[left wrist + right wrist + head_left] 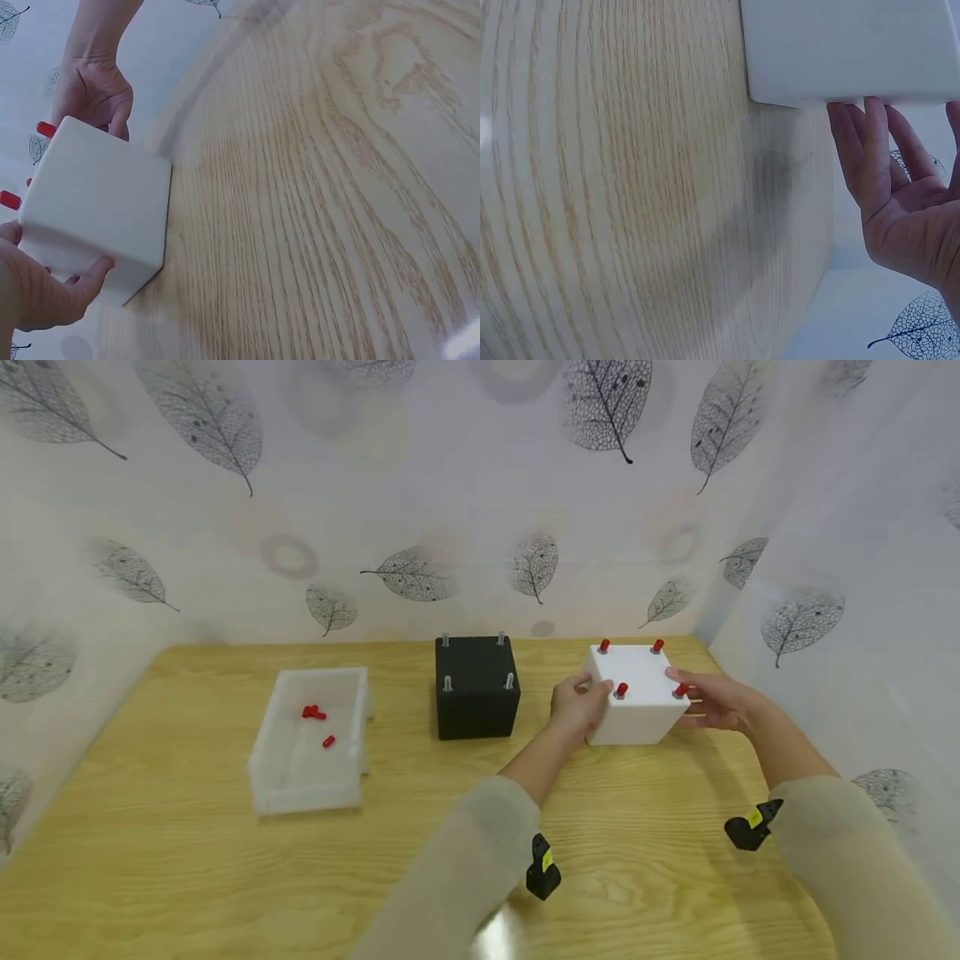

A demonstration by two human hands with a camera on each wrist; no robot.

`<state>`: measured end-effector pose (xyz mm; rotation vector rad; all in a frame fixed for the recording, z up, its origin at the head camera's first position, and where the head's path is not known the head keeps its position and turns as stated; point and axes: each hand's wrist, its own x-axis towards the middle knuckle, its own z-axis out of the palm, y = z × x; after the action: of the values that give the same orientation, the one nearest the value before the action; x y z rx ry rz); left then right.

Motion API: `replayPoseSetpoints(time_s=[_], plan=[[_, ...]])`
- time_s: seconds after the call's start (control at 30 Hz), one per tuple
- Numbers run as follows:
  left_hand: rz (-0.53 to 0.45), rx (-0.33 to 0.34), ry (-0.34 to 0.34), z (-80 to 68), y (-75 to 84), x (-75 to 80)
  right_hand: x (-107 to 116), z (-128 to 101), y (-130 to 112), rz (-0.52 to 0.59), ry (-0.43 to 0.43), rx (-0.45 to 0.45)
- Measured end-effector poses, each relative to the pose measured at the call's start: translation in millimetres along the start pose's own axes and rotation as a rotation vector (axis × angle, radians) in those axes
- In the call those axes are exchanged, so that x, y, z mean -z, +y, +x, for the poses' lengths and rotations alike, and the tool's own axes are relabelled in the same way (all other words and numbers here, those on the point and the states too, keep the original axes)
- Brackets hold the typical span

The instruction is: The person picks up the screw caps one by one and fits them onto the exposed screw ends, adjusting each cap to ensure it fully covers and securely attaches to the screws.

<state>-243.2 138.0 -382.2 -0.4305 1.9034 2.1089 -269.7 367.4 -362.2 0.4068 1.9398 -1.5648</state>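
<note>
Toward the right of the table stands a white block (636, 675) with a small red cap (622, 690) on a peg at each top corner. My left hand (577, 706) holds its left side, the thumb near the front left corner. From the other side my right hand (716, 700) grips it, thumb at the top edge and fingers along the side face. The right wrist view shows the right hand's fingertips (876, 105) against the white wall. In the left wrist view, the left hand (49, 289) has fingertips on the block's face.
Left of the white block is a black block (476, 693) with a bare, shiny peg (447, 683) at each top corner. Farther left, a translucent white tray (307, 799) contains several loose red caps (328, 742). A leaf-patterned curtain (450, 527) hangs behind the wooden table (187, 860).
</note>
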Motion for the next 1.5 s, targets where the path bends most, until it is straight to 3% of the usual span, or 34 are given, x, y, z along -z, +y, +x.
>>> replayPoseSetpoints(time_s=[0.27, 0.53, 0.83, 1.0, 1.27, 1.5], plan=[[0.022, -0.038, 0.089, 7.8, 7.7, 0.3, -2, 9, -11, 0.005, -0.006, 0.015], [0.009, 0.000, 0.052, 8.2, 6.2, 1.5, 2, 14, -9, -0.017, 0.012, 0.006], [0.003, -0.025, 0.044, 6.7, 9.9, 0.9, 6, 13, -12, -0.044, -0.010, 0.067], [0.010, -0.036, 0.063, 7.7, 7.9, 0.9, 9, 15, -10, 0.033, -0.062, 0.089], [0.001, 0.000, 0.148, -3.6, 12.4, 1.1, -3, 7, -9, 0.080, 0.030, 0.063], [-0.090, 0.036, 0.124, -9.6, 6.7, 2.6, -1, -11, 2, 0.161, -0.023, 0.081]])
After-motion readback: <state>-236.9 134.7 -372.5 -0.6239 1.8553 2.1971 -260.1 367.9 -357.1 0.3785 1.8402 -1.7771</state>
